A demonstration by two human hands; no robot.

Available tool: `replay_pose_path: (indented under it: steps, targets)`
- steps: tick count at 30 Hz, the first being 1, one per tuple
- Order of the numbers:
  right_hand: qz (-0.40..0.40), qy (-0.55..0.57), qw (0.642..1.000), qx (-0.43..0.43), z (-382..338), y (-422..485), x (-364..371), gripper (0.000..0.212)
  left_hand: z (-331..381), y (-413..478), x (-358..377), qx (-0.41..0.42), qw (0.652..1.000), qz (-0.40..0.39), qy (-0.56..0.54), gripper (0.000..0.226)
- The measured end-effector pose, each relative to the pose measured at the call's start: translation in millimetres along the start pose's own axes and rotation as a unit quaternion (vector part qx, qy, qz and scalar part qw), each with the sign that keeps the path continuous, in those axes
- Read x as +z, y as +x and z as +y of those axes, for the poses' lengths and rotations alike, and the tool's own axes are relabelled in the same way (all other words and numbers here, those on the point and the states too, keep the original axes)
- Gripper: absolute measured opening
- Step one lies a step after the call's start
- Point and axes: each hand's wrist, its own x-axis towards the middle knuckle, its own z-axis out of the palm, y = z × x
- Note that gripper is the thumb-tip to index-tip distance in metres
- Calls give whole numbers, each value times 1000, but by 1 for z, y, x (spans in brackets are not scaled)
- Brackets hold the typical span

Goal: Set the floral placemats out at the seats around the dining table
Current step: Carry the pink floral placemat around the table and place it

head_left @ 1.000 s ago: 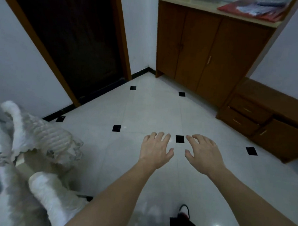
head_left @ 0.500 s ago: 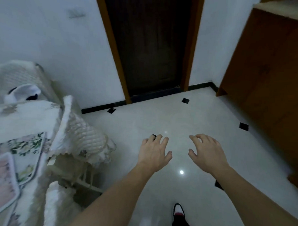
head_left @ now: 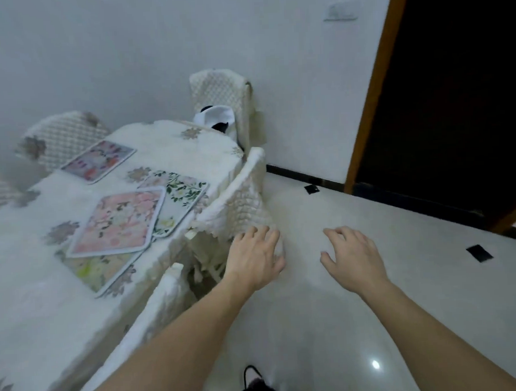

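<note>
Head view: left hand (head_left: 255, 254), frame centre, palm down, fingers loosely spread, holding nothing. Right hand (head_left: 352, 254), beside it, likewise empty. Rectangular pink floral placemat (head_left: 119, 222), left of centre, tops overlapping mats on white-clothed dining table (head_left: 24, 294); second pink floral placemat (head_left: 98, 161) lies apart, upper left.

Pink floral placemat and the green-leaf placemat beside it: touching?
Touching. Head view shows the pink floral placemat lying over the green-leaf placemat, covering its edge.
</note>
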Motion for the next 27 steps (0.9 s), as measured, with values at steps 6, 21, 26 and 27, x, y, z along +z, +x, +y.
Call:
replay_pose_path:
  steps: [6, 21, 26, 27]
  targets:
    - [-6, 8, 990, -140, -87, 83, 24, 42, -90, -8, 10, -144, 990, 0, -4, 53]
    - [-22, 1, 938, -346, -305, 269, 84, 47, -315, -12, 58, -351, 935, 9, -46, 57]
    - [-44, 3, 925, -376, -353, 311, 108, 47, -360, -26, 75, -412, 910, -8, -42, 55]
    - [-45, 4, 922, -385, -361, 319, 113, 47, -367, -28, 78, -425, 904, -12, -45, 56]
